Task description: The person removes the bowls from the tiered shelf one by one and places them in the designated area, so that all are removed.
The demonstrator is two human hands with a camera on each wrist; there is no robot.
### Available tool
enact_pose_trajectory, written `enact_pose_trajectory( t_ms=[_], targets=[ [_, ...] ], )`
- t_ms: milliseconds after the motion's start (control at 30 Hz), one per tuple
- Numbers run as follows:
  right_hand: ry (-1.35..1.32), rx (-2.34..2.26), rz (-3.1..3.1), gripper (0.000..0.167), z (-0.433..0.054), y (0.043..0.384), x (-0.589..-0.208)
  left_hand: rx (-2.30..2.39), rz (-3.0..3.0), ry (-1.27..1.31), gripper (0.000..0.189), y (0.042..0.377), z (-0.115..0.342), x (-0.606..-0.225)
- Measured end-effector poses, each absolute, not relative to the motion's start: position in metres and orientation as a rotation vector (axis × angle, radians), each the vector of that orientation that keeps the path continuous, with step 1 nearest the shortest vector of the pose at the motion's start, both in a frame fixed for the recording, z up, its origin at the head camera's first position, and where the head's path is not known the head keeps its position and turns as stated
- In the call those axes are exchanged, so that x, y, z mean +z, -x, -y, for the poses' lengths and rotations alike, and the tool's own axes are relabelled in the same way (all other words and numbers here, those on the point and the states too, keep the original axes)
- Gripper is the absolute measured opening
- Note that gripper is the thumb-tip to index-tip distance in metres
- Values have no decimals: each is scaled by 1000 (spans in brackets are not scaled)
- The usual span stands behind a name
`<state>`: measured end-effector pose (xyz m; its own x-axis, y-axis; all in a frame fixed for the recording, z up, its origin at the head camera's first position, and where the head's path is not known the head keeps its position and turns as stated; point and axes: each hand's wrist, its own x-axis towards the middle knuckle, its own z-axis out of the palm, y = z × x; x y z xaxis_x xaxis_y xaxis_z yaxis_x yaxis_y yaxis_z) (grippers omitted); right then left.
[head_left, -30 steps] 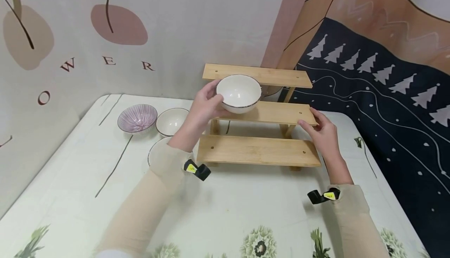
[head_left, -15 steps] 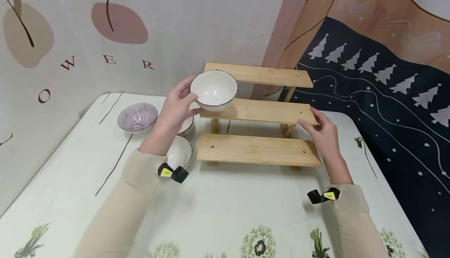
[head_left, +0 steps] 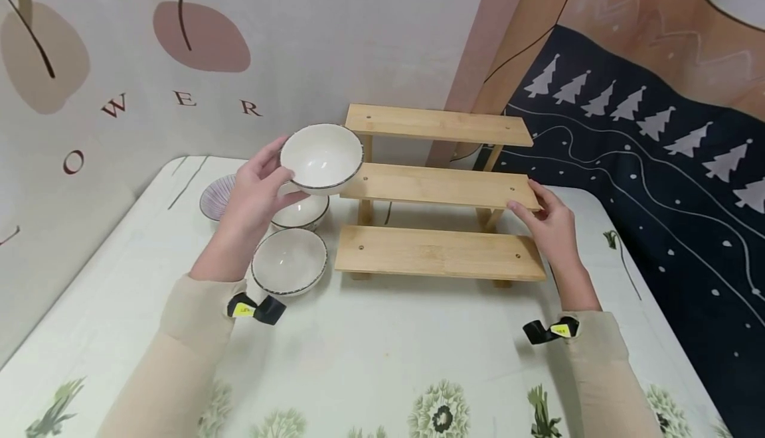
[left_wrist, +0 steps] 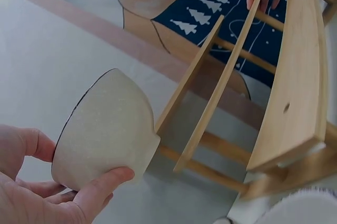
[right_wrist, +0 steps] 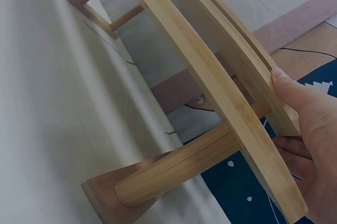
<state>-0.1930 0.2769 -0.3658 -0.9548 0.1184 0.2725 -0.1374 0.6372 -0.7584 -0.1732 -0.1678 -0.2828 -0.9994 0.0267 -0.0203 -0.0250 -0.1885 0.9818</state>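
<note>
A white bowl with a thin dark rim (head_left: 323,158) is held up by my left hand (head_left: 254,196), thumb and fingers pinching its left side. In the left wrist view the bowl (left_wrist: 105,129) is tilted, its outer wall and foot showing. It hangs just left of a three-tier wooden shelf (head_left: 439,252), whose boards hold nothing. My right hand (head_left: 546,225) grips the right end of the middle board, thumb at the front edge; the right wrist view shows that hand (right_wrist: 310,129) around the board end.
Two more white bowls stand on the table left of the shelf, a front bowl (head_left: 289,262) and a rear bowl (head_left: 303,211). A purple-striped bowl (head_left: 215,196) sits behind my left hand, partly covered. A patterned cloth (head_left: 418,332) covers the table; a curtain (head_left: 299,40) hangs behind.
My left hand has carried the white bowl leftward, from over the middle board to beyond the shelf's left end. The front bowl is uncovered now. My right hand keeps its place.
</note>
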Motion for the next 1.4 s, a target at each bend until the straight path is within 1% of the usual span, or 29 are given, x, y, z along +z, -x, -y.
enact_pose_trajectory(
  t_ms=[733,967,1400],
  targets=[
    [-11,1231,2559,73,-277,193,-365,2580,-1879,33,66,137,246,-310],
    [-11,1241,2557,72,-277,193,-366,2597,-1877,95,66,126,267,-322],
    [-2,1227,2560,74,-278,195,-368,2707,-1751,140,69,106,301,-355]
  ],
)
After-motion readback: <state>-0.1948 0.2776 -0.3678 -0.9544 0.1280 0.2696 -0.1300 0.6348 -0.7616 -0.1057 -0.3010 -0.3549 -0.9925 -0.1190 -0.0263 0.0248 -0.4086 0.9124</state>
